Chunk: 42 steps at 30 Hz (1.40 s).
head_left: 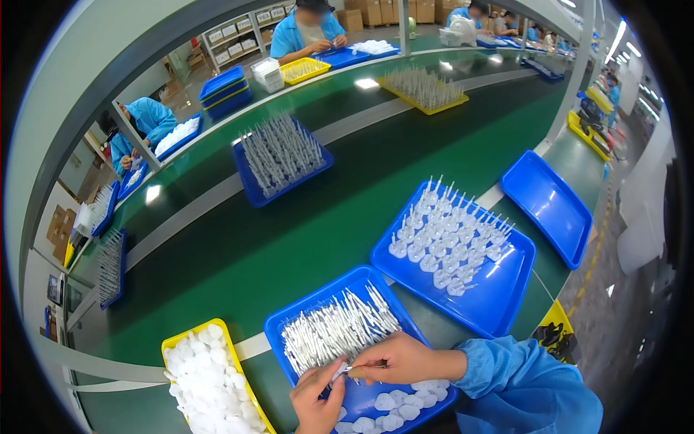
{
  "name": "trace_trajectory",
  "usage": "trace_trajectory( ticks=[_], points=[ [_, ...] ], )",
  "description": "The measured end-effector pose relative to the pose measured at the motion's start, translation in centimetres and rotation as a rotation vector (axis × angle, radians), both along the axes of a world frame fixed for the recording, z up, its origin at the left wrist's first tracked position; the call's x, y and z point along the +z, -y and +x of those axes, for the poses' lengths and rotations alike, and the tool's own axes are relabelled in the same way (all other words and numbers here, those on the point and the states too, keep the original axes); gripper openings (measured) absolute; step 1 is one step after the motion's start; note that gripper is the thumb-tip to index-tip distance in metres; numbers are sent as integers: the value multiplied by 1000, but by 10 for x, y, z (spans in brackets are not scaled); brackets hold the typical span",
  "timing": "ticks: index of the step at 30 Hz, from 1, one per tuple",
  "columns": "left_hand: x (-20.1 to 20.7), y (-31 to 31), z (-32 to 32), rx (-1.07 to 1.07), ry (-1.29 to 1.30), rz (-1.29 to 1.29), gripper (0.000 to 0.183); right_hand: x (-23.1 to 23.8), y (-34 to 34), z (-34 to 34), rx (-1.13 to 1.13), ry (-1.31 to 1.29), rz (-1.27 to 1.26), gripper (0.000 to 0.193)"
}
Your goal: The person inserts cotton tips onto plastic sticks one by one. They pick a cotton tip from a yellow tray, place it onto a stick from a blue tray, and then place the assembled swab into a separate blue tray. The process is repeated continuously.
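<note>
Both my hands meet over the near edge of a blue tray. A small whitish piece is pinched between the fingers of my left hand; its exact kind is too small to make out. My right hand closes its fingertips on a thin white stick, whose end touches that piece. Behind my fingers lies a heap of thin white sticks in the tray. Several flat, translucent white discs are spread in its near part, partly hidden by my hands.
At left stands a yellow tray heaped with white discs. A blue tray at right holds upright stemmed discs; another blue tray lies beyond. Filled trays sit across the green belt. Other people work opposite.
</note>
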<state>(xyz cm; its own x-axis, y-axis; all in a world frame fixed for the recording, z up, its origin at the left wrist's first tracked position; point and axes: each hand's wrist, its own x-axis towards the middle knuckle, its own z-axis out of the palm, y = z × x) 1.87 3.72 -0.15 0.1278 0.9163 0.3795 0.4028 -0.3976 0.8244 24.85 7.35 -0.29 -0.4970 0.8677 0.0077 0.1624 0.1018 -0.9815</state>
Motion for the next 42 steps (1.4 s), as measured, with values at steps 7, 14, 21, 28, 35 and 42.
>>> trace_trajectory(
  ticks=[7, 14, 21, 28, 35, 42],
  points=[
    [-7, -5, -4, -35, -51, -39, 41, 4, -1, 1, 20, -13, -174, 18],
    [-5, 0, -1, 8, -41, -48, 41, -4, -1, -2, 15, -85, -221, 18],
    [-6, 1, -3, 27, -48, -34, 40, -1, -2, -2, 29, -49, -152, 16],
    [-11, 3, -2, 20, -3, 0, 45, -6, 3, -9, -37, -44, -92, 16],
    [-4, -1, 1, 55, -2, -30, 42, -1, -1, -7, -80, 98, 91, 15],
    [-5, 2, -5, 62, -93, 36, 43, -1, 2, -14, -137, 16, 119, 15]
  ],
)
